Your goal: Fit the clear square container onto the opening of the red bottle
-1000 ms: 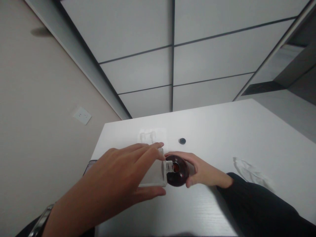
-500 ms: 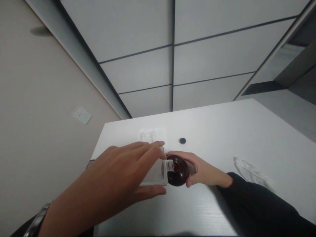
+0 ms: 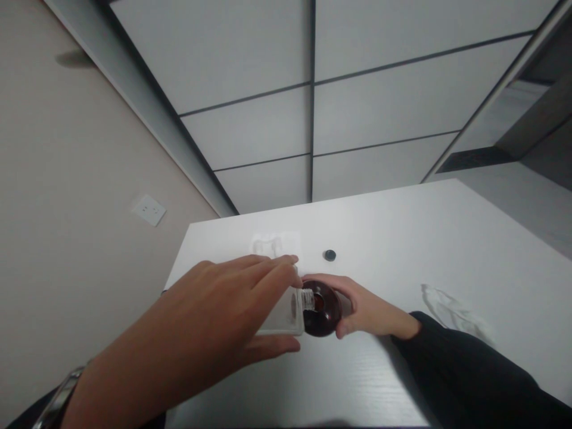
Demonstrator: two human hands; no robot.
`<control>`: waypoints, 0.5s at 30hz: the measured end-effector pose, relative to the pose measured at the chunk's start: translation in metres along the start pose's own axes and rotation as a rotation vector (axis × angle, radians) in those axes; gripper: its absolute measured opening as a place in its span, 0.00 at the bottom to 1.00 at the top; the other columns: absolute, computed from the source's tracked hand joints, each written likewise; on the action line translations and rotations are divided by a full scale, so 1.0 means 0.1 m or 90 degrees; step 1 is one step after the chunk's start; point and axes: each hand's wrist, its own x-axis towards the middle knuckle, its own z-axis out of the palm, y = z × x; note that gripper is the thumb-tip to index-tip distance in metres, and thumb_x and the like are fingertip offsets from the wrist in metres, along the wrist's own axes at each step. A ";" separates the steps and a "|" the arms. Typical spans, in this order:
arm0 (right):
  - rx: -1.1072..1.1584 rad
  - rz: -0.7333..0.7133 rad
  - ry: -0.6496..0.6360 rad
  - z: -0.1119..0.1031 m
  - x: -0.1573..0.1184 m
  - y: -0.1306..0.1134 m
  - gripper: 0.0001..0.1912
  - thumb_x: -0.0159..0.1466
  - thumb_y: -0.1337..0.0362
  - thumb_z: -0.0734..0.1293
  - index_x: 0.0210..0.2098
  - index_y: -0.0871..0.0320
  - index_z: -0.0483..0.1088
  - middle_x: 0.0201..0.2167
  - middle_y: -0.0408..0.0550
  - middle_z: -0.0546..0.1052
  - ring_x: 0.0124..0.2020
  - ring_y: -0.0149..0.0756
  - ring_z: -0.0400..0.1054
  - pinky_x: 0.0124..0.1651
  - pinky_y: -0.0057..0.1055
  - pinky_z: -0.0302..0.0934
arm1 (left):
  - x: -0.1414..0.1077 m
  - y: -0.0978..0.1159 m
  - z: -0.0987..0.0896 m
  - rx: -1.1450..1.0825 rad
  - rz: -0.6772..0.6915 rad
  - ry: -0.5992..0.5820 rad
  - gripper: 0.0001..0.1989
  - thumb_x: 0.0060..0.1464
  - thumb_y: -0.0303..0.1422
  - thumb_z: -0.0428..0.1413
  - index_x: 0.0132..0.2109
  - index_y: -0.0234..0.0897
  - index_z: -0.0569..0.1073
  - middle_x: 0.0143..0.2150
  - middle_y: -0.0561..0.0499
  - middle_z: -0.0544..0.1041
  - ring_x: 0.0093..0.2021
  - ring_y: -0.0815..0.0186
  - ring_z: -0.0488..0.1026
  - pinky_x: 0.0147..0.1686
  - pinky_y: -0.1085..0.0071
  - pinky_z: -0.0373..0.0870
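My left hand is wrapped round a clear square bottle, which is tipped over so that its threaded neck points right. That neck lies at the open mouth of a dark brown round bottle; whether the two touch, I cannot tell. My right hand grips the brown bottle from the right, thumb on the near side and fingers round the far side. Any liquid passing between the bottles is too small to make out. Beyond the brown bottle a small black cap lies on the white table.
A clear moulded plastic piece lies on the table behind my left hand. To the right, near my sleeve, is a crumpled white cloth or tissue. White panelled doors stand behind the table, and a wall with a socket is at left.
Almost nothing differs. The view has shifted very slightly; both hands keep their hold, and the clear bottle's neck stays at the brown bottle's mouth.
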 end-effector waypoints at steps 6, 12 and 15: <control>0.001 0.002 0.000 0.00 0.00 0.00 0.48 0.50 0.39 0.82 0.64 0.52 0.72 0.62 0.56 0.77 0.64 0.57 0.70 0.70 0.62 0.55 | -0.01 -0.01 0.00 0.005 0.005 0.003 0.21 0.66 0.45 0.62 0.60 0.42 0.69 0.59 0.41 0.81 0.50 0.48 0.82 0.43 0.56 0.79; 0.002 -0.001 0.003 0.00 0.00 0.01 0.49 0.50 0.38 0.82 0.64 0.52 0.72 0.62 0.56 0.77 0.64 0.57 0.69 0.70 0.62 0.55 | 0.02 0.00 -0.02 0.020 0.012 -0.016 0.23 0.64 0.44 0.64 0.59 0.41 0.69 0.57 0.41 0.82 0.47 0.48 0.82 0.40 0.56 0.78; -0.006 -0.002 0.002 0.00 0.00 0.00 0.48 0.50 0.38 0.81 0.64 0.51 0.72 0.62 0.56 0.77 0.65 0.57 0.69 0.71 0.62 0.55 | 0.03 0.01 -0.02 0.007 0.000 -0.015 0.21 0.65 0.44 0.63 0.59 0.42 0.70 0.56 0.42 0.82 0.47 0.49 0.82 0.41 0.57 0.77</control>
